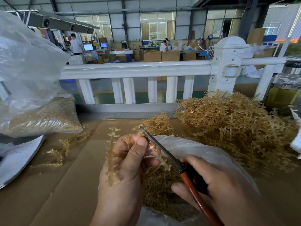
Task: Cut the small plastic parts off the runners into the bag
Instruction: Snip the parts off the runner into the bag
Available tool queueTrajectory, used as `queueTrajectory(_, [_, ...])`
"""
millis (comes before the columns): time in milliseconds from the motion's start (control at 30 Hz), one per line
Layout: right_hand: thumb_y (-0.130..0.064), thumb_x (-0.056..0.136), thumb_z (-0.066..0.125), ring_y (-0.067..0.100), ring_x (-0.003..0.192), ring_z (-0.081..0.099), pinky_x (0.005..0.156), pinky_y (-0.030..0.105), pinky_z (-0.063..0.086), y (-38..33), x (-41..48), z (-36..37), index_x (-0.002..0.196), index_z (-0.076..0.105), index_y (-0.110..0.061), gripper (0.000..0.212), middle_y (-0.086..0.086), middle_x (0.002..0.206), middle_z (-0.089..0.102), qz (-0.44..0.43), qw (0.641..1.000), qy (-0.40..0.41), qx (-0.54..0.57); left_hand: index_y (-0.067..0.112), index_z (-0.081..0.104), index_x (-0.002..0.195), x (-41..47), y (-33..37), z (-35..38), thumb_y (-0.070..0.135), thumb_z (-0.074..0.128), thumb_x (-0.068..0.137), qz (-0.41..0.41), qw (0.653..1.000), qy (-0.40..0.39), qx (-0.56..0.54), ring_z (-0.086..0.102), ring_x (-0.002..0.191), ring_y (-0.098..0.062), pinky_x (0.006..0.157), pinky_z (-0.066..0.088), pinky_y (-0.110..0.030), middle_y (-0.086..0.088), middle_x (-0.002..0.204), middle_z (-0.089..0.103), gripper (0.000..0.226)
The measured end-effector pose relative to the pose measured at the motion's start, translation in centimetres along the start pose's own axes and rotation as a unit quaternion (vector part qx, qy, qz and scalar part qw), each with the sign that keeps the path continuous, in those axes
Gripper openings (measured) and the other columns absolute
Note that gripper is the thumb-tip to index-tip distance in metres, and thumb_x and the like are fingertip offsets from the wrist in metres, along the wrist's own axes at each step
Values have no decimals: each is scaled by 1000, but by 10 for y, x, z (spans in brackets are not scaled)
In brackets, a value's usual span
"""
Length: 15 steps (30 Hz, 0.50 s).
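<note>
The left hand [127, 168] pinched a runner [163, 161] between thumb and fingers above the open bag [195, 149] at the table's [73, 176] near edge. The runner's long axis slanted from near right to far left. The right hand [216, 181] gripped the scissors [162, 150], whose blades lay along the runner and pointed toward the far edge. A pile of runners [236, 124] sat by the far right corner.

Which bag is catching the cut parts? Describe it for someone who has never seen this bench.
On the cardboard in front of the white railing, look nearest the camera, under the left hand gripping a runner and the right hand gripping the scissors. There a clear bag gapes open over loose tan parts, unlike the bigger bag lying far left.
</note>
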State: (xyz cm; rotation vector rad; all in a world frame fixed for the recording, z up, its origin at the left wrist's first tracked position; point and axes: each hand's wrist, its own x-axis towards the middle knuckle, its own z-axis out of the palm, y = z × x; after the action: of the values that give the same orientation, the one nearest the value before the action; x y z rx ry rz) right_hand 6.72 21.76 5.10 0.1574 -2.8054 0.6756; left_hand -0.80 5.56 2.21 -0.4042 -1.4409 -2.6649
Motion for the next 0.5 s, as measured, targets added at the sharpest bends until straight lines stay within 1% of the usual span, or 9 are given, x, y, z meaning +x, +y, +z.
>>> queueTrajectory(67, [-91, 56, 23, -41, 102, 22, 83, -10, 20, -2, 0, -1, 114, 34, -66, 64, -66, 110, 22, 3, 1000, -12, 8, 24, 72, 78, 0, 1, 1, 38, 78, 69, -1, 1000, 1, -1, 63, 58, -13, 55, 54, -21, -4, 72, 68, 18])
queueTrajectory(133, [-90, 56, 23, -40, 101, 26, 83, -9, 23, -3, 0, -3, 117, 38, -62, 69, -65, 109, 25, -1, 1000, -15, 15, 23, 72, 79, 0, 1, 1, 36, 78, 70, -3, 1000, 3, -6, 63, 57, -14, 54, 54, -21, -5, 72, 68, 17])
queueTrajectory(200, [-89, 55, 23, -42, 103, 21, 83, -10, 21, -4, 0, -4, 119, 42, -60, 73, -65, 113, 17, -3, 1000, -12, 10, 24, 72, 77, 0, 1, 2, 36, 77, 70, -2, 1000, 8, -8, 63, 56, -14, 53, 53, -21, -5, 70, 67, 16])
queueTrajectory(267, [-89, 55, 22, -44, 104, 13, 83, -11, 18, -6, -1, -5, 122, 41, -62, 75, -64, 119, 4, 1, 1000, -8, 4, 24, 72, 77, -1, 2, 2, 36, 77, 69, -1, 1000, 8, -6, 62, 56, -14, 53, 53, -21, -4, 69, 66, 15])
queueTrajectory(300, [-89, 55, 22, -44, 104, 14, 82, -11, 19, -7, -1, -5, 122, 40, -63, 74, -64, 119, 2, 3, 1000, -10, 3, 24, 72, 77, 0, 1, 2, 34, 78, 70, -1, 1000, 6, -2, 62, 56, -14, 53, 53, -21, -4, 69, 67, 14])
queueTrajectory(333, [-90, 55, 21, -41, 103, 22, 80, -9, 25, -7, -1, -5, 121, 38, -65, 72, -66, 117, 6, 6, 1000, -11, 0, 24, 72, 76, -1, 2, 3, 29, 81, 70, -2, 1000, 6, 2, 62, 56, -14, 53, 53, -21, -5, 70, 67, 12])
queueTrajectory(400, [-94, 55, 18, -30, 97, 43, 74, 1, 34, -6, -1, -4, 121, 34, -69, 72, -63, 109, 28, 13, 1000, -15, -6, 24, 72, 75, 0, 1, 2, 22, 86, 68, -4, 1000, 13, 6, 63, 55, -14, 51, 53, -21, -6, 71, 68, 16])
queueTrajectory(433, [-94, 54, 17, -26, 95, 47, 73, 2, 35, -5, -1, -3, 122, 35, -67, 75, -60, 107, 34, 14, 1000, -16, -5, 23, 72, 76, 0, 1, 2, 22, 87, 68, -4, 1000, 15, 6, 63, 55, -14, 51, 54, -21, -6, 70, 68, 17])
queueTrajectory(500, [-93, 53, 19, -32, 100, 39, 78, -2, 32, -2, -1, -2, 123, 38, -60, 79, -60, 111, 31, 9, 1000, -16, 1, 19, 71, 80, 0, 1, 2, 24, 84, 69, -3, 1000, 10, 2, 62, 55, -13, 52, 53, -21, -5, 68, 66, 17])
